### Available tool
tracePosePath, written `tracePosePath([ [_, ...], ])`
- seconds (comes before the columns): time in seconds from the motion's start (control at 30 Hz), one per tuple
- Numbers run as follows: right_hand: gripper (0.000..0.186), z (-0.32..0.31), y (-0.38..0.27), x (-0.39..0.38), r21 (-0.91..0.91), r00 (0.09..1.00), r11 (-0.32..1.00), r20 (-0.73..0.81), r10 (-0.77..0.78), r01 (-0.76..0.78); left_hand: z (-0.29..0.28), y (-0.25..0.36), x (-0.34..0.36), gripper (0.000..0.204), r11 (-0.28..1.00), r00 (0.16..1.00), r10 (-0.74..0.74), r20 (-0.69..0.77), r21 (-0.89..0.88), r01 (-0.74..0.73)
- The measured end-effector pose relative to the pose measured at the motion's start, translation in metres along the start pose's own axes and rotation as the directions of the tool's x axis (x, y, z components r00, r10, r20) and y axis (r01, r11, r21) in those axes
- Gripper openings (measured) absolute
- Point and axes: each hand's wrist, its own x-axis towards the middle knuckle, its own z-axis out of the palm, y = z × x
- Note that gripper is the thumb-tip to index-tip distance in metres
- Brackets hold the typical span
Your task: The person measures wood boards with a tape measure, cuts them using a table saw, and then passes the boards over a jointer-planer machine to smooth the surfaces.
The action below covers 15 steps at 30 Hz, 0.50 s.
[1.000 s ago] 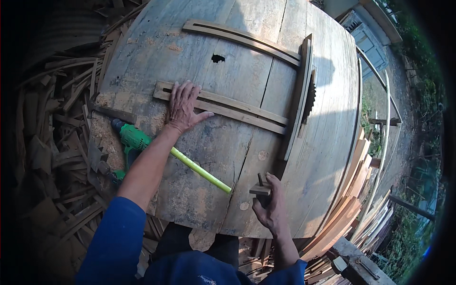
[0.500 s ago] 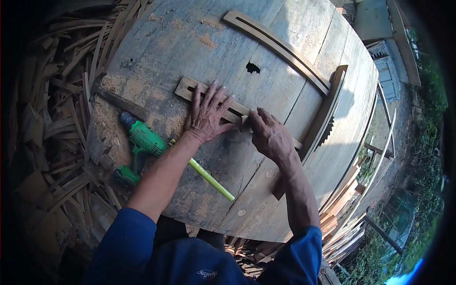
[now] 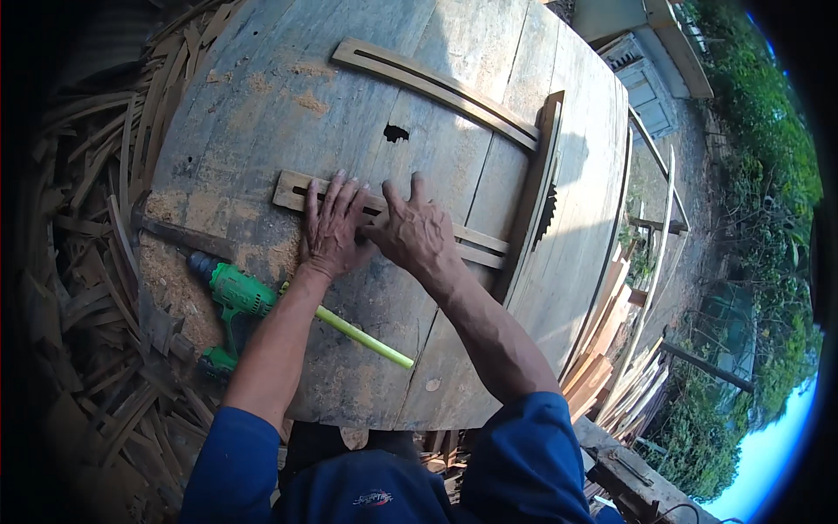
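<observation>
My left hand [image 3: 332, 227] lies with fingers spread across a slotted wooden strip [image 3: 289, 190]. My right hand [image 3: 412, 227] is bent over the same strip, just right of the left one, its thumb near or touching it; whatever lies inside its grip is hidden. A second slotted strip [image 3: 375, 66] runs roughly parallel higher up. Both strips reach a wooden crosspiece [image 3: 537, 175], beside which a dark toothed blade [image 3: 548, 210] pokes up from the planked tabletop [image 3: 340, 393].
A green drill [image 3: 236, 293] and a yellow-green tube [image 3: 367, 341] lie near my left forearm, below a dark flat bar [image 3: 183, 234]. The tabletop has a hole [image 3: 396, 133]. Scrap slats [image 3: 105, 262] pile at left; lighter boards [image 3: 594, 367] stand at right.
My right hand has come up from the lower right, where it held a small block with a bolt, onto the slotted strip beside my left hand. The block is now out of sight.
</observation>
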Motion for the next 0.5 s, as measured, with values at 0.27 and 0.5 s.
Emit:
tracePosePath([
  [0.27, 0.029, 0.016, 0.035, -0.024, -0.07, 0.993, 0.993, -0.06, -0.103, 0.099, 0.0, 0.01, 0.002, 0.084, 0.987, 0.997, 0.025, 0.069, 0.157, -0.036],
  [0.5, 0.027, 0.032, 0.031, -0.037, -0.084, 0.81, 0.981, -0.555, -0.19, 0.172, 0.016, -0.003, 0.006, 0.085, 0.978, 0.995, 0.098, -0.033, 0.186, -0.09],
])
